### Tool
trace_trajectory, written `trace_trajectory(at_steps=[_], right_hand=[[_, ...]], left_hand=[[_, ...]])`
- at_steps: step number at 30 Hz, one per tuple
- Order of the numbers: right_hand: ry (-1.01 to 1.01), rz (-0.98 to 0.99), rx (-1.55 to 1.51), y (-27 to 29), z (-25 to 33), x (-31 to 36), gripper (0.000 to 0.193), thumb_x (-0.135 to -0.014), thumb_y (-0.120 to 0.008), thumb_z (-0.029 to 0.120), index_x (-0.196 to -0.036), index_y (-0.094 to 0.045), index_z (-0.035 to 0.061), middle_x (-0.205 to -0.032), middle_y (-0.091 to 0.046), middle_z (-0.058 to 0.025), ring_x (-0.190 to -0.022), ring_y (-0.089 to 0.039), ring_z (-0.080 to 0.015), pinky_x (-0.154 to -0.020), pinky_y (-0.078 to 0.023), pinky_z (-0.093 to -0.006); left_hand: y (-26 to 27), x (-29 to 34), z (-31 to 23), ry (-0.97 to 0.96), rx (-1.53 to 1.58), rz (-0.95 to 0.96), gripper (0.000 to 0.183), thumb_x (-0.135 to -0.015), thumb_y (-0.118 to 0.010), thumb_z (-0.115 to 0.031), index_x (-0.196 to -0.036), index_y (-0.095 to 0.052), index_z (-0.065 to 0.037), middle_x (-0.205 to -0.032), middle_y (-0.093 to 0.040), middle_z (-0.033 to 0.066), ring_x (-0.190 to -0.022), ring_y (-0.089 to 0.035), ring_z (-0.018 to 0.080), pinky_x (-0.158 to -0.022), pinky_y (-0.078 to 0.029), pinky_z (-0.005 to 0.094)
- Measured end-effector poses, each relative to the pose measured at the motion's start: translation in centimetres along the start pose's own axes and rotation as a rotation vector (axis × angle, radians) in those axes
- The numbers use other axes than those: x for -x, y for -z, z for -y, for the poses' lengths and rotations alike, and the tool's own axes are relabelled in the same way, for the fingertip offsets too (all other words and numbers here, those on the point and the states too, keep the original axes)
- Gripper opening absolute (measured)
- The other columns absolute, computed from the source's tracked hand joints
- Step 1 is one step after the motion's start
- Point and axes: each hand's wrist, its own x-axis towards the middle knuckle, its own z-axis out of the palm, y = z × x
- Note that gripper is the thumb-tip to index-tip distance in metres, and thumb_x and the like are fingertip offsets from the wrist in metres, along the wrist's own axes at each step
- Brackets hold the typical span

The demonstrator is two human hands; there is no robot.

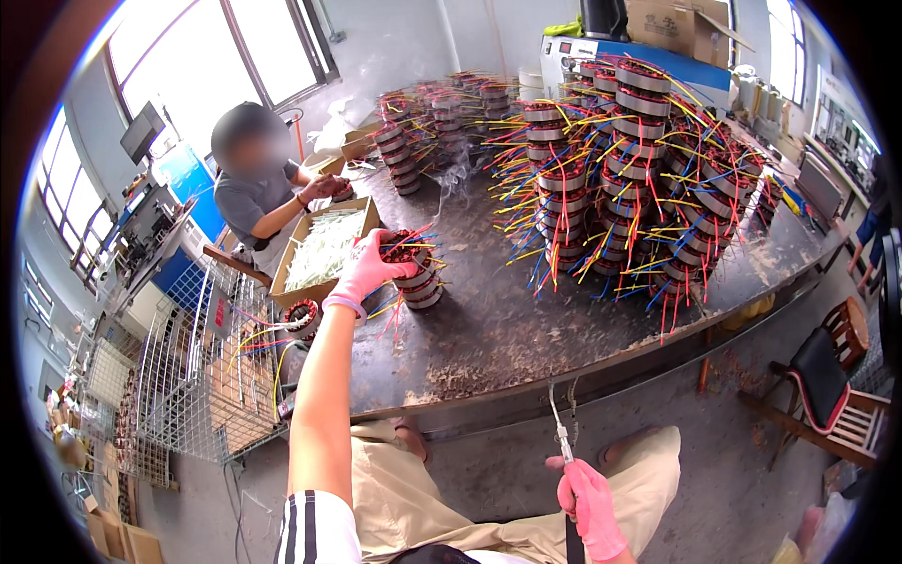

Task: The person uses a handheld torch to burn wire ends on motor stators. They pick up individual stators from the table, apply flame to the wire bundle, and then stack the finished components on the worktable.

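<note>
gripping stator stack [413,273], left hand [369,268], taller stacks [629,179] beyond, perhaps scissors [562,428]

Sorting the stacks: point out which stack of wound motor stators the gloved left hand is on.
The short stack nearest the table's front-left edge, under the left hand; the taller stacks stand untouched farther back.

A single wide fisheye view looks down and forward from the seated person's head, so the person's own lap and forearms enter from the lower edge. It faces across the dark, worn metal surface [526,320] toward bright windows [235,56] and a co-worker opposite. The near edge of the surface lies close below, the far stacks of wound stators with coloured wires [620,169] farther off, and straight lines bend toward the black rim.
</note>
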Motion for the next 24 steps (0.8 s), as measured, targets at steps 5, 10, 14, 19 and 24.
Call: trace_trajectory(at_steps=[5,10,14,19,24], right_hand=[[0.011,0.014,0.017,-0.1,-0.2,0.1,0.040,-0.105,-0.047,0.029,-0.120,-0.060,-0.0057,-0.056,-0.046,0.0043,-0.048,-0.033,-0.0030,-0.046,-0.025,-0.0215],[0.010,0.014,0.000,-0.4,0.5,0.5,0.040,-0.105,-0.048,0.028,-0.121,-0.059,-0.0064,-0.058,-0.045,0.0048,-0.050,-0.033,-0.0028,-0.047,-0.025,-0.0213],[0.017,0.019,-0.050,-0.6,0.5,1.2,0.039,-0.105,-0.047,0.027,-0.121,-0.059,-0.0062,-0.057,-0.045,0.0049,-0.050,-0.033,-0.0026,-0.047,-0.025,-0.0212],[0.070,0.024,0.034,-0.7,-0.1,1.9,0.048,-0.105,-0.045,0.037,-0.120,-0.058,-0.0060,-0.055,-0.041,0.0057,-0.045,-0.032,-0.0026,-0.042,-0.024,-0.0205],[0.091,-0.014,0.034,0.3,0.4,2.6,0.046,-0.105,-0.045,0.036,-0.120,-0.059,-0.0052,-0.057,-0.042,0.0060,-0.048,-0.033,-0.0024,-0.044,-0.024,-0.0203]], left_hand=[[-0.3,0.5,-0.6,0.042,0.085,-0.039,0.086,-0.057,-0.093,-0.038,-0.125,-0.057,0.000,-0.117,-0.066,0.0149,-0.109,-0.064,0.0243,-0.098,-0.049,0.0346],[-0.8,0.5,-0.2,0.031,0.137,-0.010,0.085,-0.059,-0.090,-0.042,-0.127,-0.058,-0.002,-0.118,-0.067,0.0129,-0.115,-0.059,0.0272,-0.107,-0.039,0.0365],[-0.9,0.5,0.3,0.010,0.091,0.023,0.086,-0.062,-0.088,-0.045,-0.129,-0.056,-0.002,-0.121,-0.065,0.0136,-0.121,-0.056,0.0288,-0.113,-0.033,0.0406],[1.0,1.5,2.9,-0.175,-0.042,-0.142,0.073,-0.071,-0.084,-0.037,-0.129,-0.056,-0.002,-0.128,-0.061,0.0157,-0.121,-0.056,0.0300,-0.109,-0.039,0.0400],[-2.3,8.5,-3.5,-0.388,0.269,-0.309,0.038,-0.085,-0.073,-0.010,-0.119,-0.062,-0.001,-0.118,-0.064,0.0157,-0.111,-0.062,0.0281,-0.095,-0.049,0.0357]])
